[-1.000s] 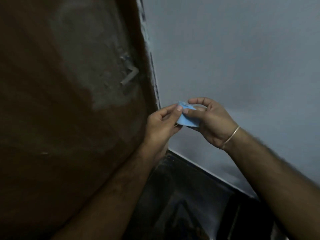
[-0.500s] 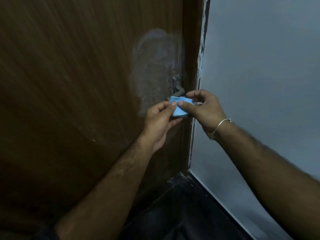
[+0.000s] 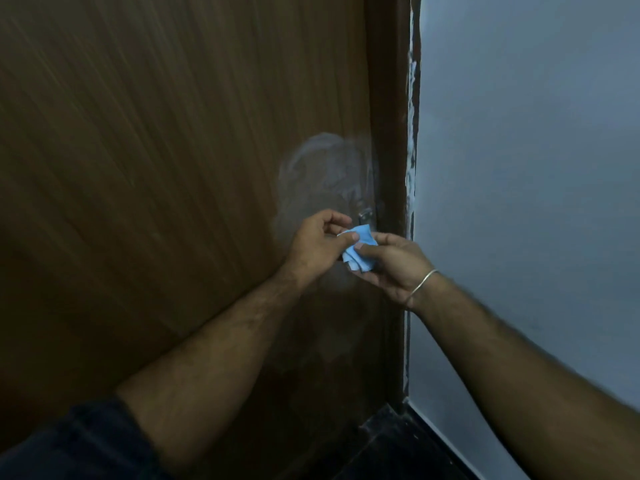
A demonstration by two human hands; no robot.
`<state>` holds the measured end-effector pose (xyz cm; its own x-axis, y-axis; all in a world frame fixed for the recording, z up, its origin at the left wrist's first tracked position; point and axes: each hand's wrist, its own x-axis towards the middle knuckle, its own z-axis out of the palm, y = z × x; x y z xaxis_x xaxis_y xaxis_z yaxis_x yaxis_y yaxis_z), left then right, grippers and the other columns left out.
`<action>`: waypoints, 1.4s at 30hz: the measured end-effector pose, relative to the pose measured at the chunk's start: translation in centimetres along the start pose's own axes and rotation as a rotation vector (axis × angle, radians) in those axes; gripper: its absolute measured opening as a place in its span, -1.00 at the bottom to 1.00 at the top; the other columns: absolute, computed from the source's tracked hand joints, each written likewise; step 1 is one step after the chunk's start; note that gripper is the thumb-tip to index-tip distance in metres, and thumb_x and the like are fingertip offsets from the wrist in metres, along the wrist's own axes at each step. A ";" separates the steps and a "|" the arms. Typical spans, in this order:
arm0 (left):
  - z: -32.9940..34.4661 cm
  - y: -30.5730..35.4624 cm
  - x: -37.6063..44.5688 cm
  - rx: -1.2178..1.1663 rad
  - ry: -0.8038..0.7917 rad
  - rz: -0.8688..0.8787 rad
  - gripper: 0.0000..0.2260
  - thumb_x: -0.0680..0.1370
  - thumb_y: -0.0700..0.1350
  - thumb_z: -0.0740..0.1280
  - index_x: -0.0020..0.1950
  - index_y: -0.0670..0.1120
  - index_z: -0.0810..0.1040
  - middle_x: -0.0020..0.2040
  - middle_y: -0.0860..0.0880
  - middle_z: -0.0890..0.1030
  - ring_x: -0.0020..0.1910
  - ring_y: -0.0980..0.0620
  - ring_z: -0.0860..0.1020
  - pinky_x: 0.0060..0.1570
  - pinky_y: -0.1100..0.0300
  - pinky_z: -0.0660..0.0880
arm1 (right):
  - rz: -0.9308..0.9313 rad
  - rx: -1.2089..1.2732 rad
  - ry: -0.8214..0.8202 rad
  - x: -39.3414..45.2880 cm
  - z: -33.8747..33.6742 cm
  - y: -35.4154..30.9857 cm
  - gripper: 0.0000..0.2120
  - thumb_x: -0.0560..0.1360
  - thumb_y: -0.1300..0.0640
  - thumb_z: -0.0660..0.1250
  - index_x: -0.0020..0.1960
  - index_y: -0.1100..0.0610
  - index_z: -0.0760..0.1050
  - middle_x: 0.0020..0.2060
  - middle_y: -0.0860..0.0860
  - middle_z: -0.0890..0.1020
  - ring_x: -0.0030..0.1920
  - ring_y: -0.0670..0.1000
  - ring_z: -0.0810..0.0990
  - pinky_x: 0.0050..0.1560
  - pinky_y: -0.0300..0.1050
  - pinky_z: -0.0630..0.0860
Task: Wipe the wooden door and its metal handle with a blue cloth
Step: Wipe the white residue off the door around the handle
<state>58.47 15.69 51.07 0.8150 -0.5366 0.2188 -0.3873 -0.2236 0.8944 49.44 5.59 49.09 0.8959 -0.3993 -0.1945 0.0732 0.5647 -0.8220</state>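
A dark brown wooden door (image 3: 166,161) fills the left and middle of the head view, with a pale smeared patch around its small metal handle (image 3: 364,213) near the right edge. Just below and in front of the handle, a small folded blue cloth (image 3: 358,251) is pinched between both hands. My left hand (image 3: 317,244) grips its upper left corner with thumb and forefinger. My right hand (image 3: 391,263), with a thin metal bangle on the wrist, holds it from the right and underneath. The cloth is not touching the door.
The dark door frame (image 3: 389,133) runs down the door's right side, with chipped paint along its edge. A grey-blue wall (image 3: 536,168) stands to the right. A dark floor (image 3: 391,448) shows at the bottom.
The view has swung upright and leftward, so the door now fills most of the frame. Both hands kept hold of the cloth, which now looks more unfolded in my right palm.
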 end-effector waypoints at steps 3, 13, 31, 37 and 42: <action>-1.6 0.3 2.9 0.297 0.012 0.149 -0.77 0.52 -0.17 0.48 0.15 -0.19 0.60 -0.08 -0.05 0.63 -0.20 0.13 0.55 -0.18 0.34 0.50 | -0.060 0.058 0.136 2.6 1.1 -0.1 -0.75 0.52 0.35 0.32 0.19 0.32 0.51 -0.01 0.23 0.64 -0.08 0.14 0.65 -0.12 -0.01 0.66; -7.1 4.0 9.3 1.468 0.105 0.709 -0.40 0.61 0.12 0.20 0.60 -0.07 0.21 0.64 -0.10 0.16 0.63 -0.11 0.07 0.56 -0.18 -0.03 | -0.705 -0.359 0.583 11.9 6.6 -5.6 -0.88 0.44 0.30 0.39 -0.04 0.18 0.54 -0.16 0.00 0.59 -0.21 -0.10 0.55 -0.32 -0.53 0.43; -9.6 1.5 12.8 1.651 0.434 0.759 -0.43 0.65 0.08 0.06 0.62 -0.12 0.19 0.65 -0.12 0.10 0.64 -0.14 0.03 0.54 -0.27 -0.10 | -1.318 -0.683 0.367 18.9 7.3 -5.0 -0.93 0.47 0.33 0.35 -0.06 0.27 0.58 -0.06 0.18 0.57 -0.01 0.14 0.56 0.00 0.18 0.52; -10.1 1.6 12.7 1.665 0.424 0.788 -0.45 0.66 0.08 0.00 0.62 -0.11 0.19 0.65 -0.12 0.10 0.64 -0.15 0.03 0.54 -0.25 -0.10 | -1.323 -0.858 0.188 17.5 7.6 -1.5 -0.89 0.46 0.33 0.37 -0.01 0.25 0.58 -0.02 0.16 0.58 0.04 0.05 0.53 0.08 -0.02 0.51; -10.6 1.2 12.9 1.656 0.438 0.836 -0.48 0.66 0.00 0.06 0.62 -0.12 0.21 0.65 -0.10 0.14 0.64 -0.13 0.05 0.56 -0.26 -0.02 | -1.229 -0.663 0.388 18.7 7.2 -3.3 -0.90 0.44 0.38 0.34 -0.05 0.31 0.57 -0.08 0.21 0.57 -0.04 0.09 0.57 0.01 -0.25 0.43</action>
<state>73.06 17.13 59.09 0.1613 -0.7491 0.6426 -0.4321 -0.6390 -0.6364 69.06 1.45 52.01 0.2366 -0.6037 0.7613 0.3851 -0.6610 -0.6440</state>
